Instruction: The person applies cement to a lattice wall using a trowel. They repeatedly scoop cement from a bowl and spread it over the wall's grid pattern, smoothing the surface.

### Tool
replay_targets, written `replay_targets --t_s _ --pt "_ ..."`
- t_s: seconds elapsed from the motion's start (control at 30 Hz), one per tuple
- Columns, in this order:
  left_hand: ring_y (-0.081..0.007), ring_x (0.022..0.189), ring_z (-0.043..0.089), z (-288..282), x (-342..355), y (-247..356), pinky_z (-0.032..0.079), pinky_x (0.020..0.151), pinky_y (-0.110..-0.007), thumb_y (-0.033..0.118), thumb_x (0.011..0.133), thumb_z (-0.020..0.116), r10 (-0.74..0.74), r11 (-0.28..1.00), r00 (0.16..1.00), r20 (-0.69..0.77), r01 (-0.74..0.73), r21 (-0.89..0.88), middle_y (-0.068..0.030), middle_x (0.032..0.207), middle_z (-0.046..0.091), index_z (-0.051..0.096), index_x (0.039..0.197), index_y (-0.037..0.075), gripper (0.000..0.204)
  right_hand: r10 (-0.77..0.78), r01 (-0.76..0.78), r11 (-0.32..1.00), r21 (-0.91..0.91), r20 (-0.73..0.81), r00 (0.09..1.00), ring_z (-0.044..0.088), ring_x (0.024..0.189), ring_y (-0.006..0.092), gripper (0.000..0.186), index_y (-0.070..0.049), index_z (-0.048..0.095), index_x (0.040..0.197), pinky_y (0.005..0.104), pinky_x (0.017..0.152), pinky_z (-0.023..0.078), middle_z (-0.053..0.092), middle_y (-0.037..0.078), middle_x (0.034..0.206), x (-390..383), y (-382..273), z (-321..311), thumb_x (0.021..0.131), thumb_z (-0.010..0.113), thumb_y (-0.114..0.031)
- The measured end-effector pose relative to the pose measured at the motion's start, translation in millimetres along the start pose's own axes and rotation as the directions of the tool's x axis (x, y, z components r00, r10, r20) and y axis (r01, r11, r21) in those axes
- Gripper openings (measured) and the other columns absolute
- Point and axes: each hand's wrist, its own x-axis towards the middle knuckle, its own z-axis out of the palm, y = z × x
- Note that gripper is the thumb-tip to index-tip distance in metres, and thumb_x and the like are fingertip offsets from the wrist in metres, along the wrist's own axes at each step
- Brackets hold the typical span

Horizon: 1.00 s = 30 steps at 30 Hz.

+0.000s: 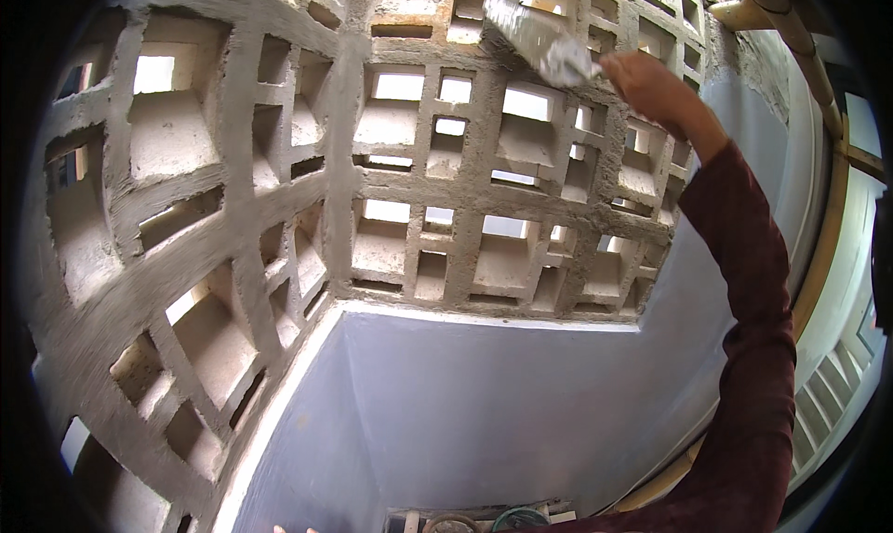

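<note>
My right hand (651, 91) is raised high at the upper right and closed around the handle of a trowel (539, 45). The blade is pale and shiny, slightly blurred, with a whitish smear near the handle. It points up and left, over the upper ribs of a grey cement lattice wall (470, 193); I cannot tell whether it touches them. Only fingertips of my left hand (296, 530) show at the bottom edge, and what they hold, if anything, is hidden.
A second lattice wall (233, 198) meets the first at a corner on the left. Below both runs a smooth grey-blue wall (484, 393) with a white ledge. Round containers, one green-rimmed (521, 517), stand at the bottom. Bamboo poles (779, 12) rise at the right.
</note>
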Motion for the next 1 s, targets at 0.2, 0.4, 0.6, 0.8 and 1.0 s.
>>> replay_targets --t_s 0.2,0.4,0.6,0.8,1.0 --pt "-0.0425 0.137 0.013 2 4 0 -0.013 0.105 -0.062 0.050 0.070 0.068 0.027 0.999 1.000 0.016 -0.027 -0.020 -0.0155 0.138 0.038 0.066 0.109 0.027 0.045 0.128 -0.092 0.947 0.307 -0.099 0.987 0.039 0.035 0.0109 0.042 -0.006 0.055 0.085 0.0285 0.033 0.034 0.038 -0.002 0.046 57 45 -15 0.098 0.035 -0.041" --pt "-0.0420 0.138 0.011 -3 3 -2 -0.014 0.104 -0.062 0.051 0.070 0.069 0.009 1.000 0.999 0.036 -0.009 -0.005 -0.0153 0.139 0.035 0.066 0.109 0.027 0.046 0.042 -0.035 0.986 0.162 -0.041 0.998 0.046 0.043 0.0146 0.047 0.001 0.056 0.085 0.0310 0.041 0.039 0.048 0.005 0.057 38 36 17 0.098 0.035 -0.039" --pt "-0.0407 0.138 0.011 0 3 -7 -0.014 0.104 -0.062 0.052 0.071 0.066 0.050 0.999 0.999 0.014 -0.050 0.007 -0.0154 0.139 0.035 0.067 0.107 0.027 0.044 -0.016 0.018 0.997 0.069 -0.038 0.999 0.057 0.084 0.0383 0.049 0.004 0.056 0.086 0.0479 0.078 0.043 0.059 0.025 0.083 -7 14 54 0.099 0.032 -0.037" --pt "-0.0411 0.137 0.012 0 2 -4 -0.014 0.104 -0.063 0.052 0.071 0.066 0.037 0.999 0.999 0.024 -0.037 -0.012 -0.0150 0.139 0.036 0.067 0.107 0.027 0.043 -0.030 0.027 0.999 -0.023 -0.121 0.992 0.056 0.063 0.0393 0.038 0.002 0.053 0.076 0.0473 0.059 0.044 0.057 0.021 0.067 -47 -9 90 0.096 0.044 -0.029" --pt "-0.0431 0.137 0.012 0 0 -3 -0.013 0.103 -0.065 0.051 0.070 0.068 0.007 0.999 0.999 0.041 -0.006 -0.033 -0.0146 0.138 0.037 0.067 0.106 0.026 0.044 -0.118 0.116 0.991 0.070 0.031 0.993 0.052 0.069 0.0408 0.035 0.000 0.048 0.080 0.0489 0.066 0.040 0.050 0.024 0.068 -78 -18 86 0.098 0.037 -0.028"
